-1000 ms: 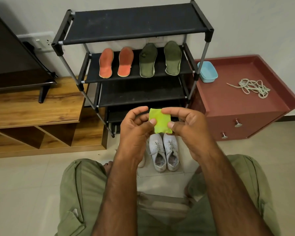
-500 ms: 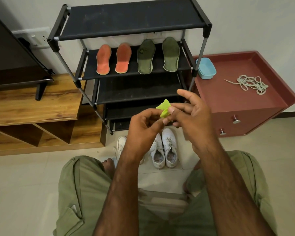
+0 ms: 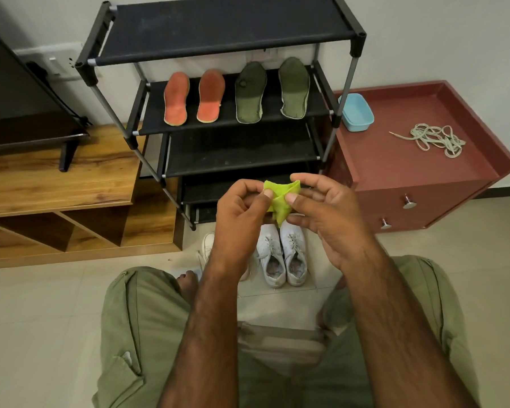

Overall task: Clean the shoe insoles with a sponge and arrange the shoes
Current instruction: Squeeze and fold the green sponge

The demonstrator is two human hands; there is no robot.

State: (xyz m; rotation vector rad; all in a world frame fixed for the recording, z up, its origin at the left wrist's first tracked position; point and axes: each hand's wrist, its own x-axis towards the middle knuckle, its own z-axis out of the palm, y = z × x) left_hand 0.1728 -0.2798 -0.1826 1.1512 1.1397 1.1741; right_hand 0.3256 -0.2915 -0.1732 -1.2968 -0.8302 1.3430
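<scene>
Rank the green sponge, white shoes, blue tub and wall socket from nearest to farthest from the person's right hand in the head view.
1. green sponge: pinched by the right hand.
2. white shoes: floor, just below.
3. blue tub: on the red cabinet, right.
4. wall socket: far upper left.

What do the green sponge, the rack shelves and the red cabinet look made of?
The green sponge looks thin, soft and cloth-like: it folds and creases where the left hand and right hand pinch it. The rack shelves look like matte black fabric, on grey metal-looking tubes. The red cabinet seems painted or laminated board, smooth and dull, with shiny metal-looking knobs.
</scene>
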